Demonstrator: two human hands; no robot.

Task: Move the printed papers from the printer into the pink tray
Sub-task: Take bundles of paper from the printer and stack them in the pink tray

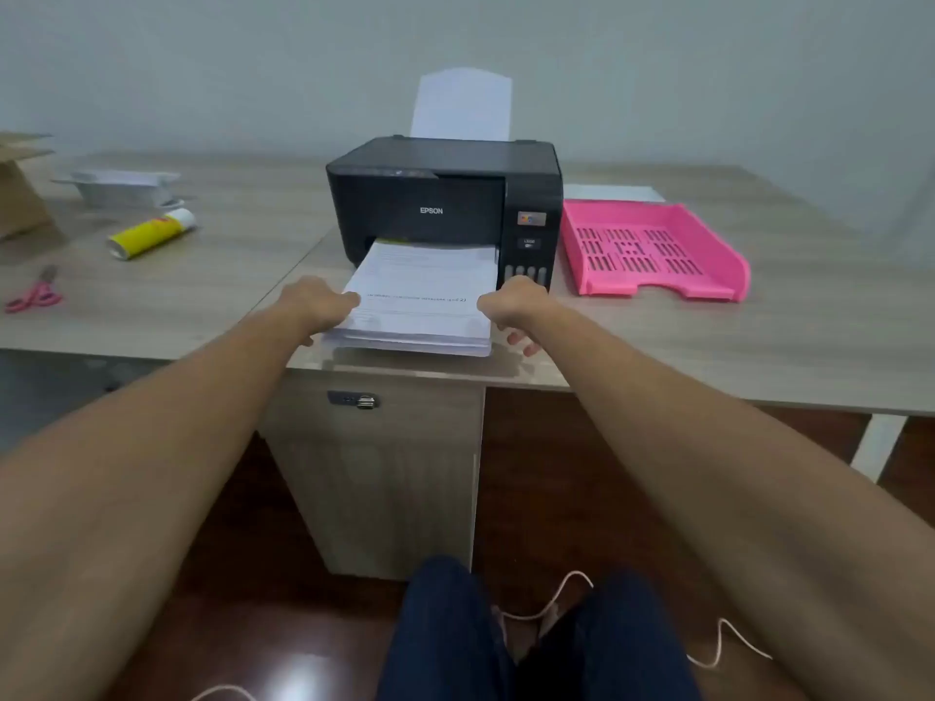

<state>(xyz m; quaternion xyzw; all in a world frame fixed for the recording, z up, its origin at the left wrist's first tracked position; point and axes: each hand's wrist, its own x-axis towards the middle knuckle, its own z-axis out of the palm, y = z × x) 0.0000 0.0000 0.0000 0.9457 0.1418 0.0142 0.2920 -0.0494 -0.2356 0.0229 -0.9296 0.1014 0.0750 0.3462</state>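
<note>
A stack of printed papers (422, 301) juts out of the output slot of a black Epson printer (440, 199) at the desk's middle. My left hand (316, 308) grips the stack's left edge, thumb on top and fingers under it. My right hand (513, 308) grips the right edge the same way, fingertips showing below the sheets. The pink tray (652, 253) lies empty on the desk just right of the printer, its open notch facing me.
Blank sheets (463, 106) stand in the printer's rear feeder. Left on the desk (759, 356) lie a yellow glue stick (152, 233), pink scissors (35, 294), a clear packet (124, 184) and cardboard (20, 189). A white sheet (614, 193) lies behind the tray. A cabinet (374, 473) stands below.
</note>
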